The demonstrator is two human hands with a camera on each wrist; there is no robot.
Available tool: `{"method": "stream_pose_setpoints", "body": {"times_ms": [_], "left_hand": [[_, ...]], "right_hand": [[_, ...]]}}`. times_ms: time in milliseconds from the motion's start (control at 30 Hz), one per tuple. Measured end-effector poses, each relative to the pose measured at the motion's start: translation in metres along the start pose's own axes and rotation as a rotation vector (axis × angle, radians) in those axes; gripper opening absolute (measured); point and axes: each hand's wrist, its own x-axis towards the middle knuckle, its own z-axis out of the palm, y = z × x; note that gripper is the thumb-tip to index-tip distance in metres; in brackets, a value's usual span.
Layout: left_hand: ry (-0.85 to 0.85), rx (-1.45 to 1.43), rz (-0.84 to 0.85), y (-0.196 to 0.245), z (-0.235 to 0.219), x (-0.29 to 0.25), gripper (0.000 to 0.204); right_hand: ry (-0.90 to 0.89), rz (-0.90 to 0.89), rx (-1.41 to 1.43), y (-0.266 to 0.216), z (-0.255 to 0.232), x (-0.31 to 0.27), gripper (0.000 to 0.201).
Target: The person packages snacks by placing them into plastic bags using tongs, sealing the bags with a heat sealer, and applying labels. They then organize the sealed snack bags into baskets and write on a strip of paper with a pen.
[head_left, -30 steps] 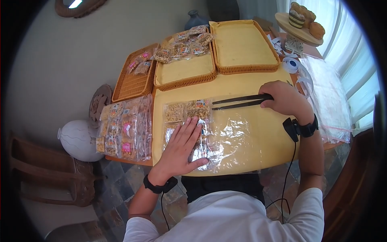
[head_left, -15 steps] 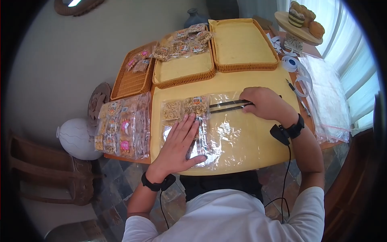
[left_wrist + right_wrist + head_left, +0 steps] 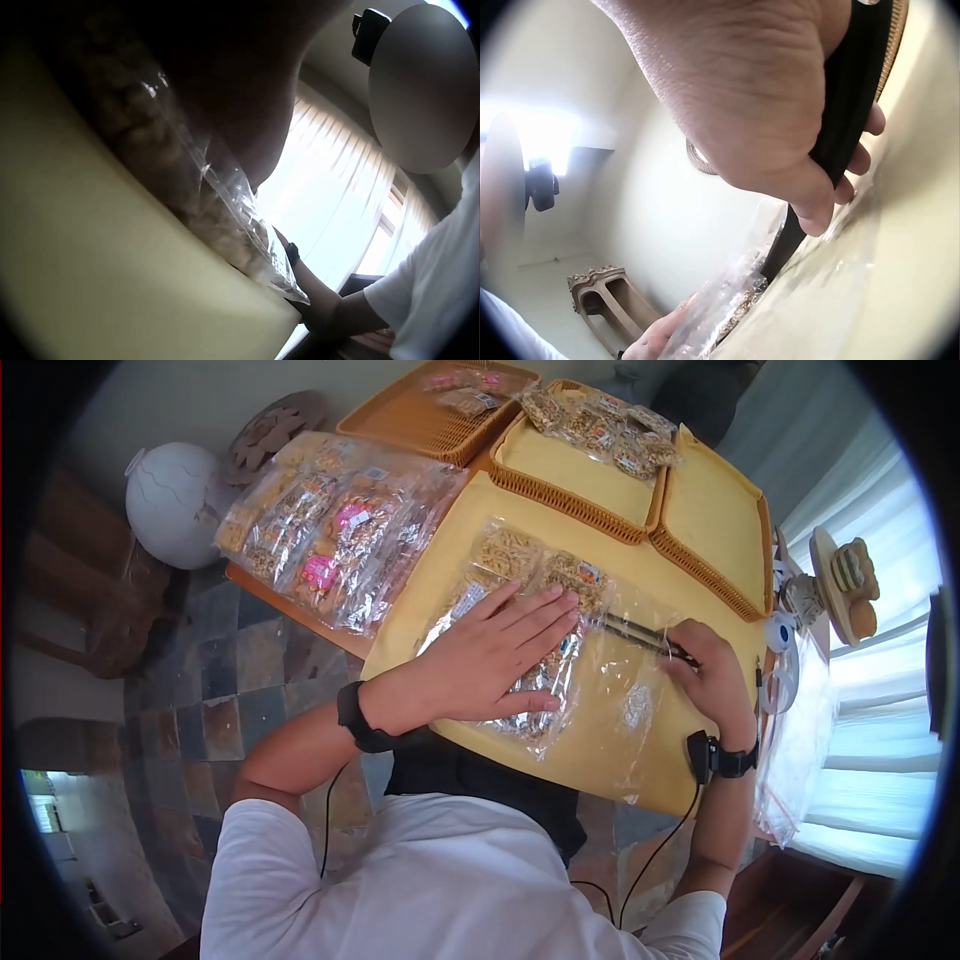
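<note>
A large clear plastic bag (image 3: pixel 637 705) lies on the yellow cloth, with several snack packets (image 3: pixel 505 550) of pale and brown pieces in its left part. Fingers extended, my left hand (image 3: pixel 500 650) rests flat across the packets and covers part of them. In the left wrist view, a packet's shiny edge (image 3: pixel 247 217) shows beneath that hand. My right hand (image 3: pixel 712 672) grips black tongs (image 3: pixel 635 632) over the bag's right part. Their two arms point left, the tips right at the upper right packet (image 3: pixel 575 580). The right wrist view shows the fingers curled around the tongs (image 3: pixel 847 105).
Filled bags of snack packets (image 3: pixel 330 525) are stacked at the left. Wicker trays stand at the back: a bare one (image 3: pixel 400 410), a lined one (image 3: pixel 570 475) with several packets, another lined one (image 3: pixel 710 520). A label roll (image 3: pixel 780 635) and a bread stand (image 3: pixel 830 585) are at right.
The head view has turned, so the table appears rotated. My right hand has moved left, bringing the tongs further over the bag. My left hand stays flat on the packets.
</note>
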Motion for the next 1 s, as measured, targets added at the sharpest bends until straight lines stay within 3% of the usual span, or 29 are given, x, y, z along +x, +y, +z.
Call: {"method": "stream_pose_setpoints", "body": {"times_ms": [400, 567, 900, 1000], "left_hand": [[-0.034, -0.07, -0.011, 0.001, 0.001, 0.003, 0.094], [-0.054, -0.039, -0.012, 0.002, 0.005, 0.003, 0.097], [-0.133, -0.041, -0.01, 0.003, 0.0, 0.012, 0.105], [-0.081, -0.053, 0.012, 0.002, 0.005, 0.01, 0.105]], "right_hand": [[-0.144, 0.072, 0.117, -0.009, -0.015, -0.001, 0.031], [-0.227, 0.252, 0.131, 0.007, -0.044, -0.013, 0.034], [-0.181, 0.405, 0.151, 0.017, -0.062, -0.028, 0.034], [-0.162, 0.453, 0.157, 0.024, -0.065, -0.031, 0.036]]}}
